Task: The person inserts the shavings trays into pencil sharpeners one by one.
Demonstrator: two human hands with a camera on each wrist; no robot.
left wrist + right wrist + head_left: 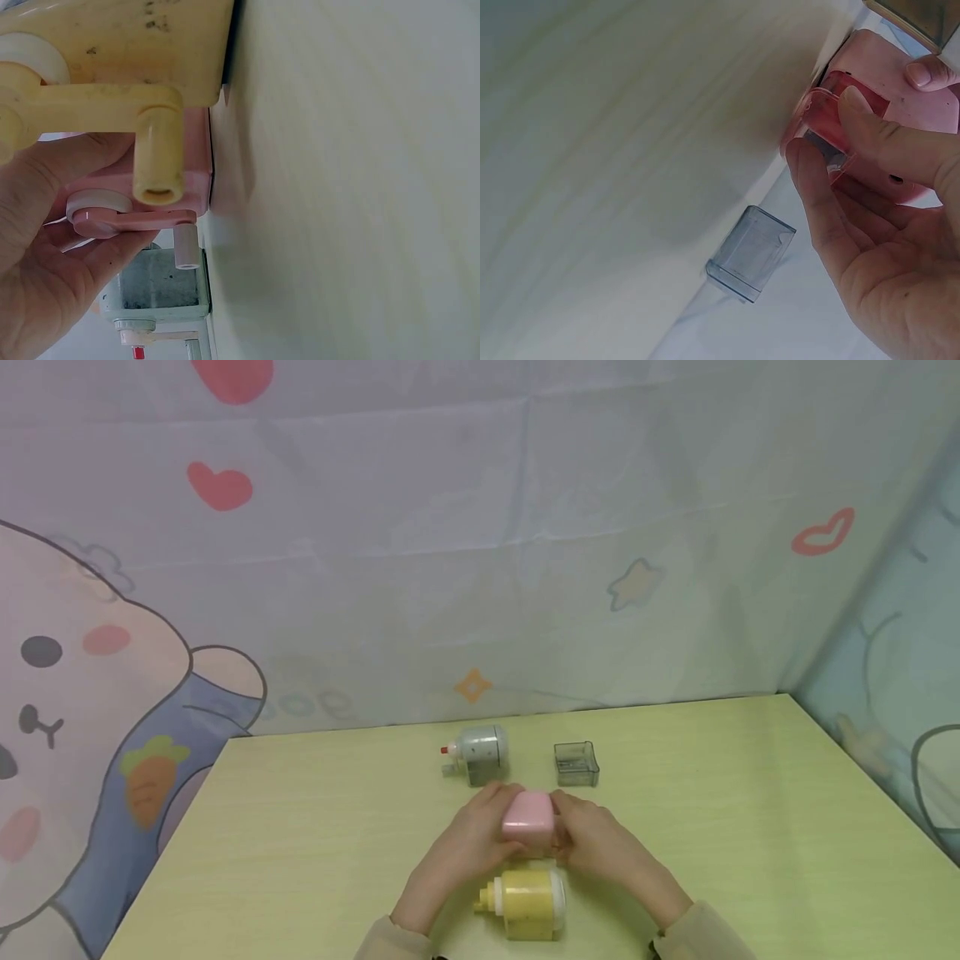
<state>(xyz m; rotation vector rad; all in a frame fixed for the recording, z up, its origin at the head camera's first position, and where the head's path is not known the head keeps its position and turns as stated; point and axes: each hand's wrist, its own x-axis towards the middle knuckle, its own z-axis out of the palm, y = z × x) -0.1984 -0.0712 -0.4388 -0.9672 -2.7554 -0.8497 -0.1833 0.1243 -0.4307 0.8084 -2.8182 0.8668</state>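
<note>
A pink crank pencil sharpener sits on the table between both hands. My left hand grips its body from the side, with thumb and fingers around the crank side in the left wrist view, where the pink crank shows. On the opposite side, my right hand pinches a see-through reddish shavings drawer between thumb and fingertips. That drawer sticks partly out of the sharpener's opening in the right wrist view. Close in front stands a yellow crank pencil sharpener.
Behind the hands stands a grey-blue crank pencil sharpener with a red tip on its crank side. To its right lies a loose clear smoky drawer. A printed cloth hangs along the table's back edge.
</note>
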